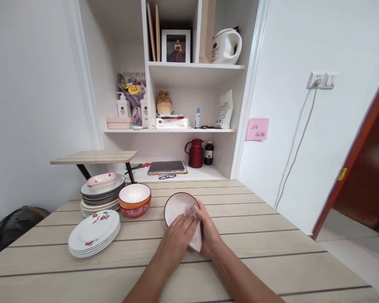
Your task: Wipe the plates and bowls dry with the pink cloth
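Note:
A bowl (176,203) with a white inside and a dark rim is tilted up over the middle of the table. My right hand (210,231) holds it by its right side, thumb over the rim. A thin white tissue (196,241) hangs between my hands, its upper part bunched at the bowl's inner wall. My left hand (178,234) is closed on this tissue, fingers reaching over the bowl's near edge; the fingertips are partly hidden. To the left, an orange bowl (135,194) sits nested in a red patterned bowl (137,211).
White plates with red flowers (94,233) are stacked at the left front. Behind them rises a taller plate stack (102,192) topped by small pink-dotted dishes (101,180), beside a raised wooden stand (94,157). Beyond the table, a shelf holds a laptop (166,166) and a red jug (196,154).

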`<state>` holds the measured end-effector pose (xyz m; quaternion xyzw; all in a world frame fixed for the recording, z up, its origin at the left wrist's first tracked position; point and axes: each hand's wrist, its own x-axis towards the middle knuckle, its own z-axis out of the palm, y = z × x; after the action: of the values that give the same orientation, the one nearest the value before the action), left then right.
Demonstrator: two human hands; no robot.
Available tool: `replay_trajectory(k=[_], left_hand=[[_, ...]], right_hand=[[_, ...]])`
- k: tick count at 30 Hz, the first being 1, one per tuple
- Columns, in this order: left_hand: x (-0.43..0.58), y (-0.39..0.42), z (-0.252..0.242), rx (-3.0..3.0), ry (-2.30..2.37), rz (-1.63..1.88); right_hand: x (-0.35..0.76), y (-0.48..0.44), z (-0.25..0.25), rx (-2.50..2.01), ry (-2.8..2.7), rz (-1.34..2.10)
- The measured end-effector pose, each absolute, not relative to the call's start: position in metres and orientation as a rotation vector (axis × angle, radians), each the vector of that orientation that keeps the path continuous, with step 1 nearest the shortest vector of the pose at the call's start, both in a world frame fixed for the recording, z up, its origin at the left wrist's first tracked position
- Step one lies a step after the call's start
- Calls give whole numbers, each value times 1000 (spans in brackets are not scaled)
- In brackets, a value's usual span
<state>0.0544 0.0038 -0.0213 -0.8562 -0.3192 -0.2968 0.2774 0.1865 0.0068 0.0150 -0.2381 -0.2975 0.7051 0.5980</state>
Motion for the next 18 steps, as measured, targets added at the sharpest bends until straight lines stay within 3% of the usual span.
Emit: replay_trajectory(k=[7, 18], left_hand=[[54, 4, -18, -2276, -970, -766], [55, -1, -22, -2106, -960, -873]], right_hand=[[210, 7, 26, -614, -855, 1459], [197, -4, 22, -540, -839, 1541]])
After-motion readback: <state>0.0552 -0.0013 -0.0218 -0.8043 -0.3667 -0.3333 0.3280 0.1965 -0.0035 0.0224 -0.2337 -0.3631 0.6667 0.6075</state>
